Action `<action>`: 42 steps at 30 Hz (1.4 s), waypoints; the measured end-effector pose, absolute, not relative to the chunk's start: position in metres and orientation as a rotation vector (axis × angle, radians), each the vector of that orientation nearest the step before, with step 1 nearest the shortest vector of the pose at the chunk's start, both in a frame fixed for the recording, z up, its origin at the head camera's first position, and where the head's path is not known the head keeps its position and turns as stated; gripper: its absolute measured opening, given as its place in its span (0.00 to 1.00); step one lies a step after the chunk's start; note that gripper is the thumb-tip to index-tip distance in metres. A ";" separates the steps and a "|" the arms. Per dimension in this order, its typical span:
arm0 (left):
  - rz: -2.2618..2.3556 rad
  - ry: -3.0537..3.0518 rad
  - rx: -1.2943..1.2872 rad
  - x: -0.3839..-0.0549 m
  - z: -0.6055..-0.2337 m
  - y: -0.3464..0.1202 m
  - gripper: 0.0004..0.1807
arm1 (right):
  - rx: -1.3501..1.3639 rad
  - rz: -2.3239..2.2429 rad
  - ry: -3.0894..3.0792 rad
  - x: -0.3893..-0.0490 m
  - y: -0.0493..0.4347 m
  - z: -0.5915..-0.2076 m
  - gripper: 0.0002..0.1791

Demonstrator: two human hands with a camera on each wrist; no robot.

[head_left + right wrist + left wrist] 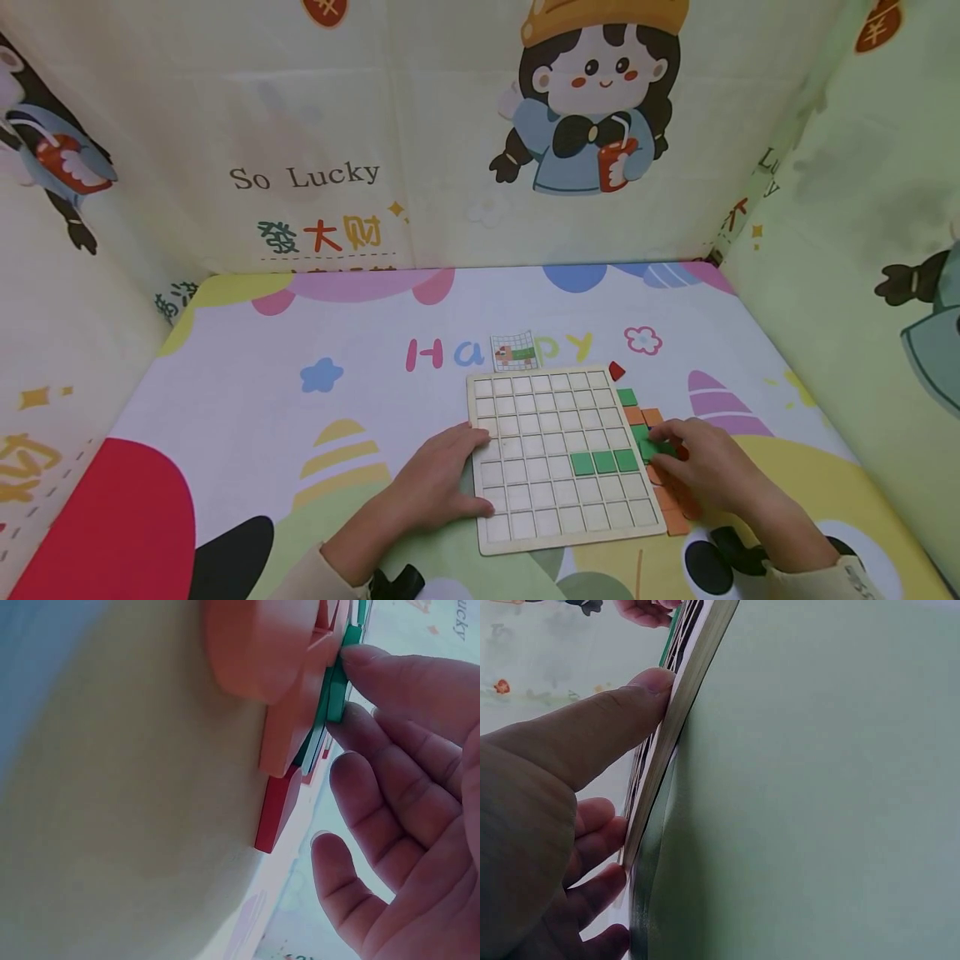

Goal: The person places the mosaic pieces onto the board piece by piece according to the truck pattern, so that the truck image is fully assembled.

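Observation:
A pale wooden grid board [519, 498] lies on the table cover, with three green square tiles [604, 462] in a row toward its right side. My left hand [431, 483] rests at the board's left edge, thumb and forefinger spread and touching the frame. The left wrist view shows the thumb [622, 709] pressing that edge. Beside the board's right edge my right hand [712, 467] pinches a green tile [338, 697] between thumb and forefinger, over other tiles. Its remaining fingers are loosely bent.
Orange tiles [677, 523], more green ones [626, 397] and a red piece [617, 371] lie along the board's right side. Behind the board is a small picture card [514, 352] with a coloured grid pattern. Printed cloth walls [435, 125] surround the table at back and sides.

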State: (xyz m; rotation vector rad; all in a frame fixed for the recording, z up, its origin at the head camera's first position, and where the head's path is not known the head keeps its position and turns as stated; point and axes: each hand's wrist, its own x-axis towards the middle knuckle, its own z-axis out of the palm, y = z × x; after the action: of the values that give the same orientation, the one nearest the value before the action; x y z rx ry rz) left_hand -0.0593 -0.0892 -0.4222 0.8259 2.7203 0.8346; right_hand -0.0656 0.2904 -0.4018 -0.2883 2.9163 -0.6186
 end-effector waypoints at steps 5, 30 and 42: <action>0.829 2.719 0.821 -0.059 -0.422 -0.089 0.42 | -0.289 -0.600 2.917 -0.067 0.291 -0.403 0.19; 0.820 2.726 0.819 -0.058 -0.422 -0.088 0.42 | -0.456 -0.673 3.015 -0.064 0.262 -0.391 0.15; 0.835 2.743 0.853 -0.059 -0.423 -0.090 0.42 | -0.540 -0.700 2.990 -0.065 0.244 -0.392 0.13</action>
State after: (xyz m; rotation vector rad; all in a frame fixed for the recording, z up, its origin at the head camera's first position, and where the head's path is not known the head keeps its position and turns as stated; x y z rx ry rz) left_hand -0.0586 -0.0897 -0.4227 0.8526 2.7434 0.8350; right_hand -0.0650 0.2445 -0.3916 -0.5399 2.9899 -0.7000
